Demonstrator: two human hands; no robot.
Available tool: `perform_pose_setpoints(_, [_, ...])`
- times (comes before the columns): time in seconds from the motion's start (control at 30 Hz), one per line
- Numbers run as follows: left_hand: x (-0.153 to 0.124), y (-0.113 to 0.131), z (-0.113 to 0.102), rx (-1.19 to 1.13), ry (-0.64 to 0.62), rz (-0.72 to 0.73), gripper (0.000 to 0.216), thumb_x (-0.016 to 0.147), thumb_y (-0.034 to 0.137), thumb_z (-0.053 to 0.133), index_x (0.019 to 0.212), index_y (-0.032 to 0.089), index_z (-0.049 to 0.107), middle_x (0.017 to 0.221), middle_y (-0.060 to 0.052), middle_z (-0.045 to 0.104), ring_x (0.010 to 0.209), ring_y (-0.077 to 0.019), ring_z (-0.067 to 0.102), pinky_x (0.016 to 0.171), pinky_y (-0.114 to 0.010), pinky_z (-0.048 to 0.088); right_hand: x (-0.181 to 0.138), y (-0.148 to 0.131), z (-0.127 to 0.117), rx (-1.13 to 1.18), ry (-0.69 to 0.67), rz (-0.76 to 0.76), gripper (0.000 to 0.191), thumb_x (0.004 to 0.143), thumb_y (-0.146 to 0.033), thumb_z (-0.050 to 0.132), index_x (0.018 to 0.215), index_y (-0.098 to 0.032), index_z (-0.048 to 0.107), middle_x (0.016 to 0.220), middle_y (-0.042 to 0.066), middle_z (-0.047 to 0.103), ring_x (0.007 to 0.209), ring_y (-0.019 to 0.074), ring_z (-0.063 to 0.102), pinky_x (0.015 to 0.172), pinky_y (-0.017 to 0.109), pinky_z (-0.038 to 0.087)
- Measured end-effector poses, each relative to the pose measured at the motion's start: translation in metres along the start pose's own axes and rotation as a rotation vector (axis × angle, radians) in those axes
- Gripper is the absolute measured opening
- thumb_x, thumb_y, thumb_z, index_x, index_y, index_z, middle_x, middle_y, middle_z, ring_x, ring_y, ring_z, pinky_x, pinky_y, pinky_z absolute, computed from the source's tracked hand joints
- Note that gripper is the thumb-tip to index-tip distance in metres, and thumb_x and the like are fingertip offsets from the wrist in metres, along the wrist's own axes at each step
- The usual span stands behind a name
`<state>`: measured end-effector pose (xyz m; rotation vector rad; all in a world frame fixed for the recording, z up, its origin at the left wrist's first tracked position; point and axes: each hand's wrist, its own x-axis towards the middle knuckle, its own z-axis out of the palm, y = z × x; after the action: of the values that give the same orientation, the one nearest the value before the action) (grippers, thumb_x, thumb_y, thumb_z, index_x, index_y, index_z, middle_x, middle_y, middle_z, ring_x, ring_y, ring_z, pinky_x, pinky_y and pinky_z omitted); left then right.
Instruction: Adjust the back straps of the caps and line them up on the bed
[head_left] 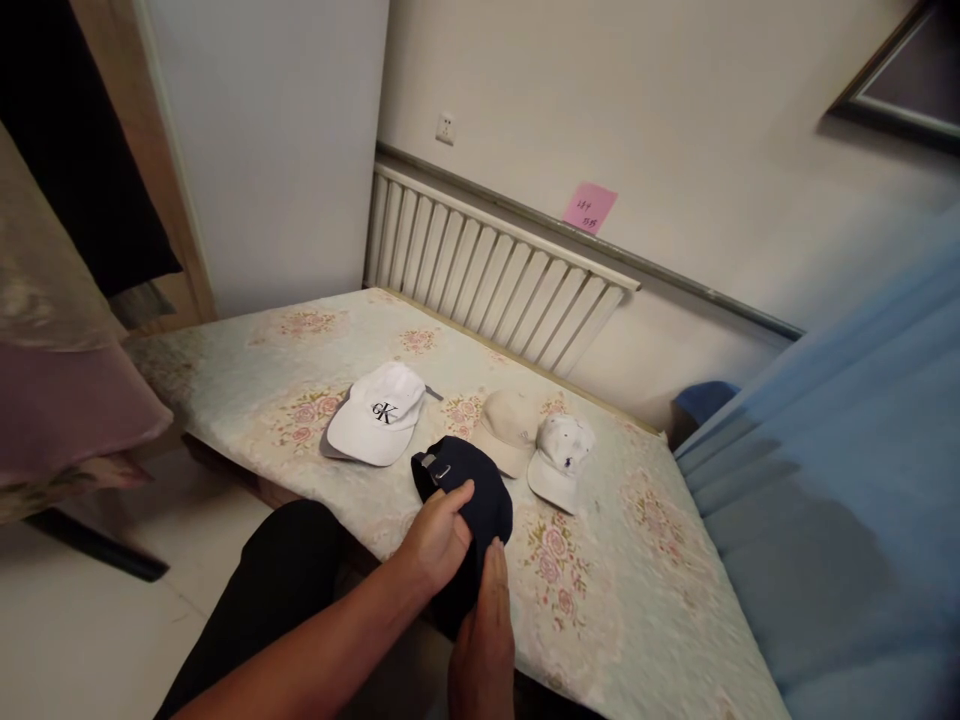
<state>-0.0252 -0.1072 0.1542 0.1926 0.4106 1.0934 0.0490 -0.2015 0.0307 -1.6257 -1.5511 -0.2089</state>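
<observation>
A navy baseball cap [484, 490] with a small light swoosh mark and an adjustable back strap is held above the near edge of the bed. My left hand [439, 540] is closed on its side, thumb laid over the crown. Against the cap's other side, near the brim, presses my right hand [486, 620], its fingers straight and together; its thumb is hidden. Beyond the cap lie a white cap [386, 405] with black letters on the left, a beige cap [506, 425] in the middle, and a white cap with a small dark logo [562, 455] on the right.
A floral cover [592, 600] spreads over the bed. Behind it a white radiator [495, 260] runs along the wall, with a pink note [591, 207] above. A blue curtain [840, 480] hangs at the right, and clothes [67, 270] hang at the left.
</observation>
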Motion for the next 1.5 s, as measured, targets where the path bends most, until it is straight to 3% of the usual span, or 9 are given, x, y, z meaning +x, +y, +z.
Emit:
perform_pose_setpoints(0.2, [0.003, 0.01, -0.001, -0.019, -0.025, 0.005, 0.024, 0.08, 0.013, 0.061, 0.103, 0.009, 0.063, 0.099, -0.012, 0.07, 0.099, -0.0242, 0.064, 0.097, -0.039, 0.045, -0.002, -0.005, -0.004, 0.016, -0.046, 0.004, 0.063, 0.085, -0.006, 0.026, 0.145, -0.021, 0.017, 0.146, 0.012, 0.034, 0.132, 0.0274, 0.036, 0.098, 0.053, 0.043])
perform_pose_setpoints(0.33, [-0.001, 0.011, 0.003, -0.008, -0.02, -0.077, 0.029, 0.083, 0.018, 0.058, 0.11, 0.009, 0.06, 0.103, -0.012, 0.069, 0.1, -0.0242, 0.064, 0.097, -0.038, 0.044, 0.009, -0.018, -0.02, 0.022, -0.042, -0.001, 0.059, 0.09, -0.023, 0.042, 0.145, -0.019, 0.019, 0.147, 0.015, 0.032, 0.132, 0.0306, 0.035, 0.098, 0.052, 0.044])
perform_pose_setpoints(0.43, [-0.007, 0.008, 0.006, 0.028, 0.019, -0.12, 0.027, 0.084, 0.021, 0.058, 0.108, 0.011, 0.061, 0.106, -0.011, 0.068, 0.105, -0.0227, 0.061, 0.1, -0.034, 0.041, 0.025, -0.03, -0.032, 0.058, -0.058, -0.09, 0.061, 0.09, -0.03, 0.045, 0.145, -0.019, 0.019, 0.149, 0.016, 0.026, 0.135, 0.032, 0.029, 0.099, 0.054, 0.041])
perform_pose_setpoints(0.53, [-0.012, 0.005, 0.007, 0.092, 0.068, -0.266, 0.023, 0.086, 0.03, 0.056, 0.098, 0.012, 0.063, 0.103, -0.011, 0.069, 0.109, -0.0224, 0.059, 0.101, -0.032, 0.038, 0.044, -0.035, -0.035, 0.078, -0.093, -0.218, 0.064, 0.091, -0.041, 0.04, 0.145, -0.016, 0.016, 0.15, 0.017, 0.023, 0.137, 0.0336, 0.022, 0.102, 0.059, 0.034])
perform_pose_setpoints(0.63, [-0.016, 0.003, 0.004, 0.112, -0.006, -0.407, 0.026, 0.087, 0.036, 0.054, 0.091, 0.013, 0.064, 0.101, -0.012, 0.069, 0.111, -0.0244, 0.058, 0.101, -0.034, 0.038, 0.062, -0.028, -0.033, 0.069, -0.096, -0.307, 0.067, 0.092, -0.051, 0.03, 0.146, -0.014, 0.014, 0.147, 0.019, 0.03, 0.137, 0.0346, 0.021, 0.104, 0.064, 0.026])
perform_pose_setpoints(0.77, [-0.016, 0.004, -0.001, 0.093, -0.152, -0.3, 0.026, 0.085, 0.032, 0.057, 0.104, 0.015, 0.063, 0.106, -0.011, 0.068, 0.112, -0.0246, 0.057, 0.101, -0.036, 0.037, 0.073, -0.009, -0.03, 0.024, -0.078, -0.205, 0.061, 0.093, -0.048, 0.028, 0.145, -0.016, 0.019, 0.146, 0.017, 0.033, 0.137, 0.0329, 0.023, 0.104, 0.065, 0.023])
perform_pose_setpoints(0.93, [-0.013, 0.002, -0.006, 0.08, -0.165, -0.267, 0.026, 0.087, 0.025, 0.054, 0.109, 0.014, 0.061, 0.106, -0.011, 0.068, 0.108, -0.0232, 0.059, 0.1, -0.036, 0.038, 0.071, 0.002, -0.033, 0.062, -0.034, -0.022, 0.054, 0.094, -0.034, 0.033, 0.144, -0.017, 0.022, 0.149, 0.015, 0.028, 0.138, 0.029, 0.022, 0.105, 0.059, 0.028])
perform_pose_setpoints(1.23, [-0.013, -0.003, -0.01, 0.16, -0.066, -0.268, 0.01, 0.081, 0.023, 0.063, 0.086, 0.015, 0.064, 0.089, -0.007, 0.07, 0.098, -0.0219, 0.063, 0.094, -0.034, 0.043, 0.075, -0.022, -0.036, -0.027, -0.123, -0.291, 0.068, 0.091, -0.049, 0.035, 0.145, -0.014, 0.016, 0.147, 0.017, 0.032, 0.137, 0.0325, 0.024, 0.106, 0.061, 0.022])
perform_pose_setpoints(1.5, [-0.014, -0.001, -0.015, 0.15, -0.179, -0.256, 0.02, 0.084, 0.021, 0.059, 0.102, 0.015, 0.064, 0.099, -0.01, 0.068, 0.1, -0.0231, 0.062, 0.093, -0.036, 0.042, 0.077, -0.002, -0.036, -0.038, -0.096, -0.143, 0.059, 0.093, -0.042, 0.035, 0.144, -0.014, 0.022, 0.146, 0.016, 0.033, 0.138, 0.0302, 0.021, 0.105, 0.059, 0.028])
